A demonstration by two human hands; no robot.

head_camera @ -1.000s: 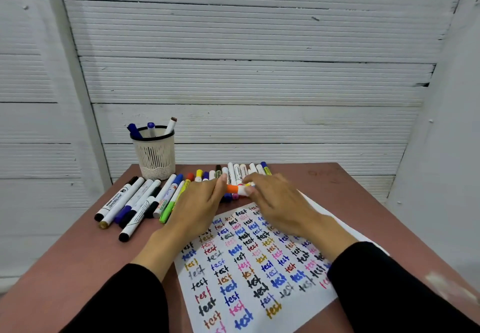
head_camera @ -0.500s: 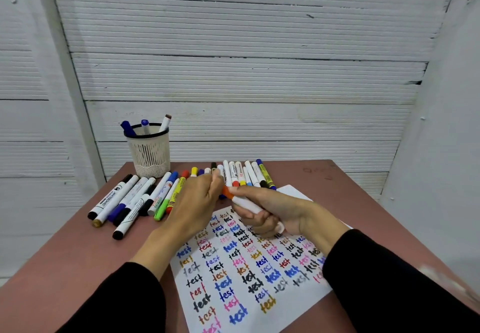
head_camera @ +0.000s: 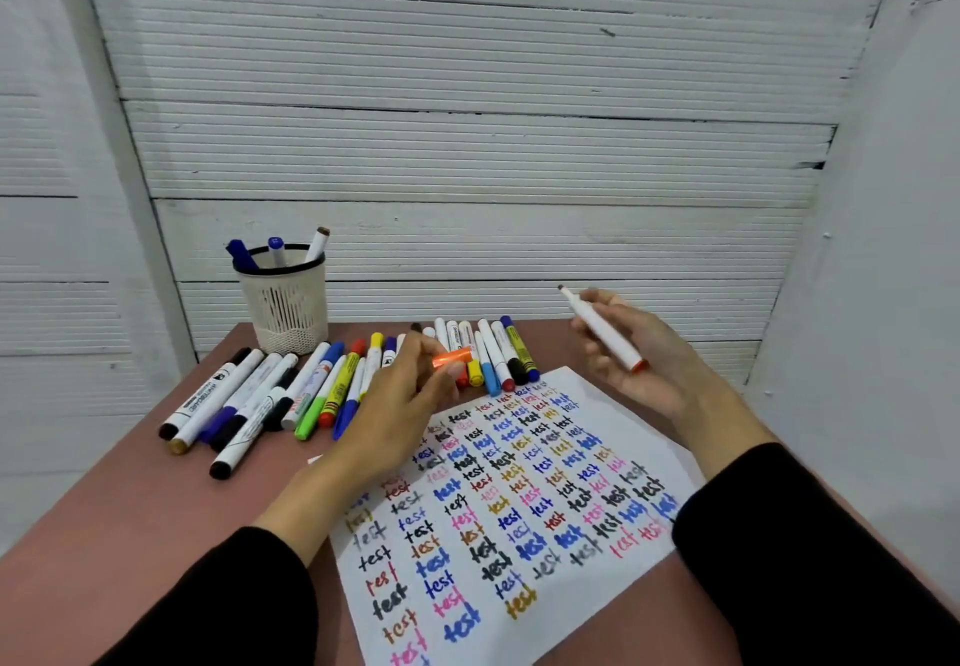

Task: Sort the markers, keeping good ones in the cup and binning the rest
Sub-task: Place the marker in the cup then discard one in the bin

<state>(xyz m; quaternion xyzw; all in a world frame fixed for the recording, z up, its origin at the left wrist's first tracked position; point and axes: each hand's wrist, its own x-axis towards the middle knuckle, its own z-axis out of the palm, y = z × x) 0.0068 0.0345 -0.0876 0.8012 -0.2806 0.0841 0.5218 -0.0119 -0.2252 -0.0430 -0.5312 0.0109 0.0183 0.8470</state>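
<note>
A: Start at the left — what's there?

B: The white mesh cup (head_camera: 284, 306) stands at the far left of the counter (head_camera: 104, 509), with three markers in it. In front of it a loose row of capped markers (head_camera: 270, 395) lies fanned out, running right toward the paper.

A: And the hands?

B: The left hand (head_camera: 400, 405) pinches the orange cap (head_camera: 453, 357) between thumb and fingertips — its grip is closed on the cap alone, raised just above the row. The test sheet (head_camera: 519, 509), crowded with the word "test" in many colours, lies under and between both wrists. The right hand (head_camera: 644, 359) has its fingers curled round the uncapped orange marker (head_camera: 602, 329), lifted clear of the paper, tip pointing up and away.

A: So the step is the test stroke?

B: I'd judge so. To do it well, turn the tip downward, bring it to a bare patch — the sheet's edges look freest — and write one slow word with light, even pressure. A faint or broken line likely means bin; a solid one, cup.

A: Anything to watch?

B: Keep the cap in the left hand, ready to snap back on. I can't see a bin anywhere in view.
</note>
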